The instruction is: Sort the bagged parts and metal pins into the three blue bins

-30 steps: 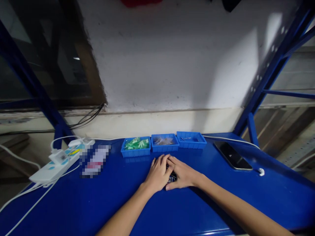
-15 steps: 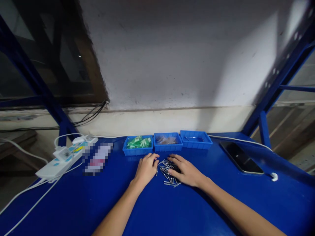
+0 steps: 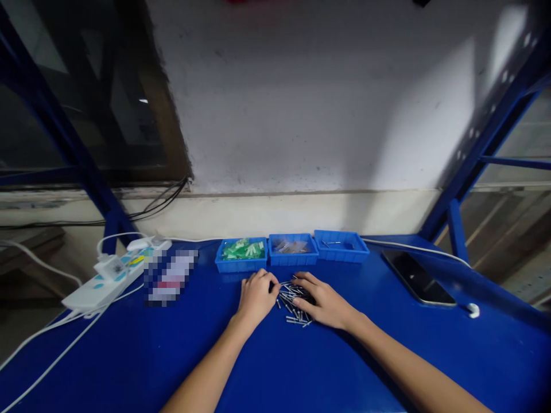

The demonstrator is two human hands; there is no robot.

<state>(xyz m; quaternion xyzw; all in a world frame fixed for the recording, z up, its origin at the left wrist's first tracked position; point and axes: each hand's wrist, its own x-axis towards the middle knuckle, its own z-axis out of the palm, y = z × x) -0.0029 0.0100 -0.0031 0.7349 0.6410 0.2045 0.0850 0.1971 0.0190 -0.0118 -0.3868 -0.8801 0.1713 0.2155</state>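
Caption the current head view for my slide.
Left hand beside, right hand partly over a pile of metal pieces, three blue trays behind.

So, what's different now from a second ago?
The left hand has moved left, apart from the right hand, to the left edge of the pile of metal pins, uncovering much of it. The right hand still covers the pile's right side. The three blue trays and the phone stayed put.

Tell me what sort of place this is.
Probably a workshop or small assembly station: a blue workbench, a row of small blue bins with parts in them, and a loose heap of thin metal pieces lying on the surface.
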